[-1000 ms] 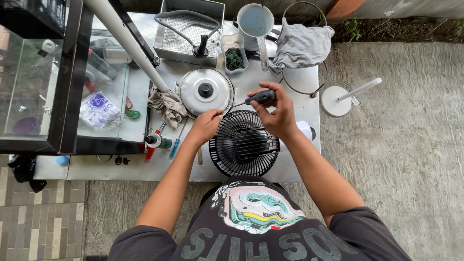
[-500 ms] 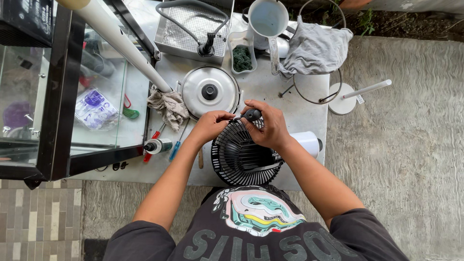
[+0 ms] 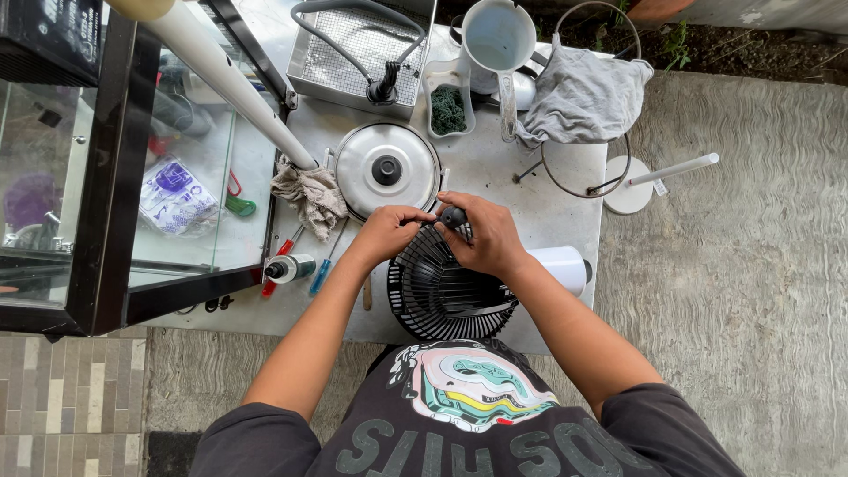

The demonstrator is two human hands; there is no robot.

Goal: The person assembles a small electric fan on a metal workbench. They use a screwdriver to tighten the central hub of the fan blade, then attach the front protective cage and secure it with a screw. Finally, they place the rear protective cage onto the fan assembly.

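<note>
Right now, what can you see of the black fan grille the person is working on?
The black fan grille is a round guard of thin radial ribs, plastic by its look. It lies flat at the near edge of the white table, just in front of the person's torso. The left hand rests on its far rim; the right hand holds a dark-handled tool there. A white cylinder lies beside it.
</note>
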